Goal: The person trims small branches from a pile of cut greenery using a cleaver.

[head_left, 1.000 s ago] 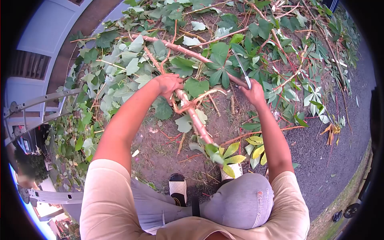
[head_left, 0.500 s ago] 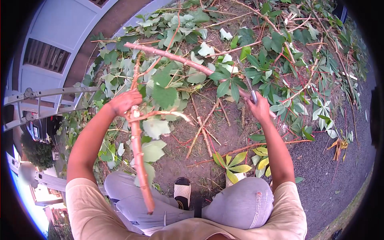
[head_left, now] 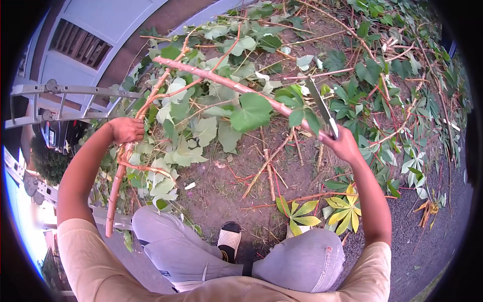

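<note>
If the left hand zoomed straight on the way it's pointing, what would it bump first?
Past the forked branch it grips, the left hand would probably bump the pale leaves up and to the right, but how deep they sit is unclear.

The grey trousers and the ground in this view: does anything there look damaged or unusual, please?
Yes. The grey trousers have a frayed, reddish patch at the right knee, perhaps a tear or wear. On the ground, the yellow leaves beyond that knee stand out among the green leaves.
</note>
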The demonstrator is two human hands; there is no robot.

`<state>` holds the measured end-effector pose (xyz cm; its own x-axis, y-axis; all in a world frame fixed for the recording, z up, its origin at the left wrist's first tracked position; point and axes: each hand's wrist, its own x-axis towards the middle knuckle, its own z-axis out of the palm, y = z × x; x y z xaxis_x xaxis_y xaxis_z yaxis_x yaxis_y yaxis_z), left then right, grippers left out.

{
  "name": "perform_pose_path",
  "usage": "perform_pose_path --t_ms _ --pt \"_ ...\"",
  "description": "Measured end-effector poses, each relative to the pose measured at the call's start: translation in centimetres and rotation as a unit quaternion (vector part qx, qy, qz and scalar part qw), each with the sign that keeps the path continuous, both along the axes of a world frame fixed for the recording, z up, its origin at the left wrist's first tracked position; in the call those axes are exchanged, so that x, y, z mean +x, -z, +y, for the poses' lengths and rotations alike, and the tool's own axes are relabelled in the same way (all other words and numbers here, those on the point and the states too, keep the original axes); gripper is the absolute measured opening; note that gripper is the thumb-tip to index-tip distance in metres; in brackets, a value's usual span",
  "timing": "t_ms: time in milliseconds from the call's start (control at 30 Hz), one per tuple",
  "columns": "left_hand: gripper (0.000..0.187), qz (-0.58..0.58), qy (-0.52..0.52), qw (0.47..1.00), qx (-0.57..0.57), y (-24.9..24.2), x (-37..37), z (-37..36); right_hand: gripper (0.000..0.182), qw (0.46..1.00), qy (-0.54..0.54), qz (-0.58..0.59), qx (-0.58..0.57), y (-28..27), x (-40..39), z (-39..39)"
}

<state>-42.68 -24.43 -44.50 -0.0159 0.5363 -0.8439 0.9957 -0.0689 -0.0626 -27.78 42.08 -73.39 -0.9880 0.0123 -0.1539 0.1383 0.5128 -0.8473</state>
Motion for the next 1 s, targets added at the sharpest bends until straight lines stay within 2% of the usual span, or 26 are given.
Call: perform_pose_path --t_ms 133,167,200,233,267,300,333,367,400,433,467,533,567,600,633,667,733,800,833,867,900,967,1000 --pt "0.014 0.014 0.005 0.998 -0.054 4.5 3.0 -5.0 0.046 0.994 0.004 -0.106 -0.004 0.9 7.4 1.8" --pt "0.014 0.014 -0.011 0.999 -0.049 6.2 3.8 -6.8 0.04 0.991 0.033 -0.118 -0.051 1.3 10.2 2.6" --pt "0.014 0.028 -0.01 0.998 -0.048 8.5 4.2 -8.6 0.036 0.991 0.032 -0.13 0.013 2.5 13.1 4.2" --pt "0.015 0.039 -0.008 0.998 -0.049 10.7 4.8 -10.3 0.034 0.984 0.043 -0.169 -0.021 2.2 15.9 5.0" --pt "0.015 0.034 -0.019 0.998 -0.048 12.5 5.6 -11.2 0.032 0.986 0.074 -0.146 -0.042 3.3 18.9 5.7" --pt "0.02 0.058 -0.033 0.997 -0.039 14.7 6.6 -11.3 0.032 0.978 0.095 -0.182 -0.028 3.5 21.5 6.6" --pt "0.025 0.083 -0.048 0.995 -0.03 16.9 7.6 -11.5 0.032 0.978 0.096 -0.179 0.042 2.8 23.8 7.1" --pt "0.025 0.075 -0.06 0.995 -0.028 19.2 8.4 -12.1 0.032 0.98 0.114 -0.148 0.062 3.2 26.3 7.7" --pt "0.031 0.119 -0.063 0.991 0.021 21.1 9.2 -13.0 0.031 0.972 0.107 -0.185 0.103 3.8 28.6 9.1" --pt "0.038 0.161 -0.062 0.983 0.068 22.5 10.4 -13.9 0.032 0.964 0.138 -0.202 0.106 3.7 30.2 9.1" --pt "0.038 0.155 -0.068 0.983 0.069 23.4 11.4 -14.3 0.033 0.958 0.153 -0.22 0.106 4.5 32.3 9.8" --pt "0.054 0.135 -0.235 0.962 0.033 25.5 12.5 -14.1 0.035 0.953 0.172 -0.211 0.132 6.5 34.1 10.1" --pt "0.054 0.132 -0.237 0.962 0.037 25.3 11.8 -11.5 0.037 0.955 0.172 -0.186 0.153 7.0 34.3 9.5" --pt "0.06 0.109 -0.386 0.907 -0.13 24.0 10.2 -6.7 0.038 0.954 0.166 -0.179 0.174 7.3 33.8 9.2" --pt "0.066 0.08 -0.511 0.804 -0.293 23.4 8.7 -4.2 0.035 0.957 0.165 -0.153 0.182 6.3 32.1 7.4" --pt "0.065 0.101 -0.546 0.81 -0.187 24.9 7.8 -6.2 0.03 0.951 0.148 -0.159 0.22 6.5 30.7 7.0" --pt "0.064 0.146 -0.623 0.768 0.019 25.2 6.2 -6.3 0.027 0.943 0.126 -0.165 0.259 8.1 28.2 6.8" --pt "0.072 0.148 -0.671 0.723 0.074 25.6 3.5 -7.0 0.036 0.91 0.021 0.059 0.409 9.9 26.0 7.0" --pt "0.072 0.14 -0.669 0.726 0.075 26.6 2.7 -8.3 0.05 0.917 0.017 0.002 0.399 10.2 25.1 6.4" --pt "0.079 0.189 -0.676 0.702 0.121 27.4 1.7 -9.6 0.046 0.926 0.019 -0.011 0.378 10.4 24.4 5.8" --pt "0.086 0.234 -0.676 0.678 0.169 28.3 0.3 -10.6 0.046 0.935 0.028 0.03 0.353 11.2 24.3 4.9" --pt "0.106 0.241 -0.745 0.595 0.182 28.4 -1.5 -11.0 0.049 0.948 0.025 -0.047 0.313 11.4 23.8 3.6" --pt "0.111 0.251 -0.783 0.53 0.206 29.9 -2.0 -13.2 0.05 0.945 0.031 -0.014 0.327 10.8 23.7 2.2"
